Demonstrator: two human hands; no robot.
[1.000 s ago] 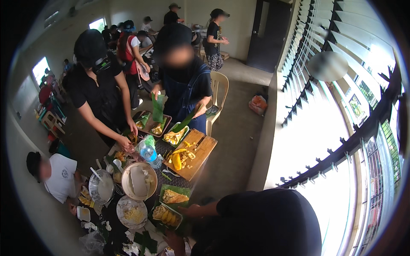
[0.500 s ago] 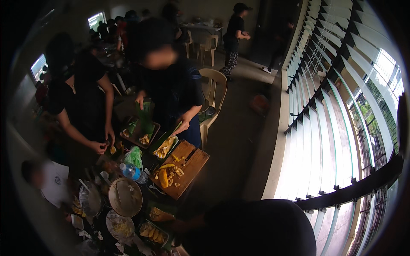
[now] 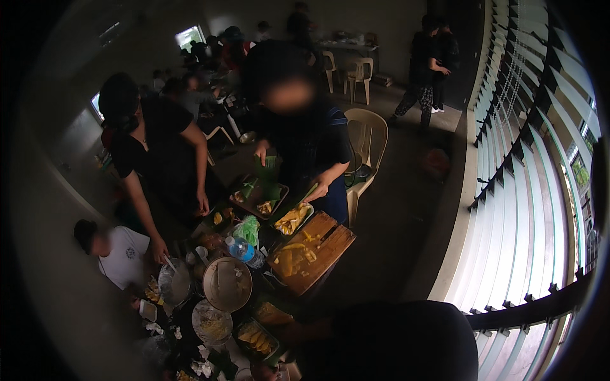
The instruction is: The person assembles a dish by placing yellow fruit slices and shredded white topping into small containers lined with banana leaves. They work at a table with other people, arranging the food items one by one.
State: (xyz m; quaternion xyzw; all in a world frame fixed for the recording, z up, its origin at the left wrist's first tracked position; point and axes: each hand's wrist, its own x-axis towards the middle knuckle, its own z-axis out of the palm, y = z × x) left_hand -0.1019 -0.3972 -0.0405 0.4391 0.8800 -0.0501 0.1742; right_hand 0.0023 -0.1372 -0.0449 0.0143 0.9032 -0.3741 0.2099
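From the lower right a dark sleeve (image 3: 406, 340) reaches in, and my right hand (image 3: 291, 333) shows dimly at its end, beside a clear tray of yellow slices (image 3: 257, 336). Its fingers are too dark to read. At the lower edge, what seems to be my left hand (image 3: 264, 371) is barely visible below that tray, its fingers hidden. Just above the tray lies an orange-brown piece of food (image 3: 273, 313) on green leaf. Left of the tray is a pale plate with yellowish crumbs (image 3: 213, 322), with a large round bowl (image 3: 227, 284) beyond it.
A wooden board (image 3: 324, 244) carries yellow fruit pieces. Near it stand a water bottle (image 3: 244, 251) and a green plastic bag (image 3: 246, 230). Across the table one person holds green leaf over a tray (image 3: 257, 197); another reaches to a plastic-lined bowl (image 3: 175, 282). Louvred windows (image 3: 527, 209) line the right.
My view has shifted, so the scene sits farther right and lower. The person at the left has moved one hand to the handle of a utensil in the plastic-lined bowl.
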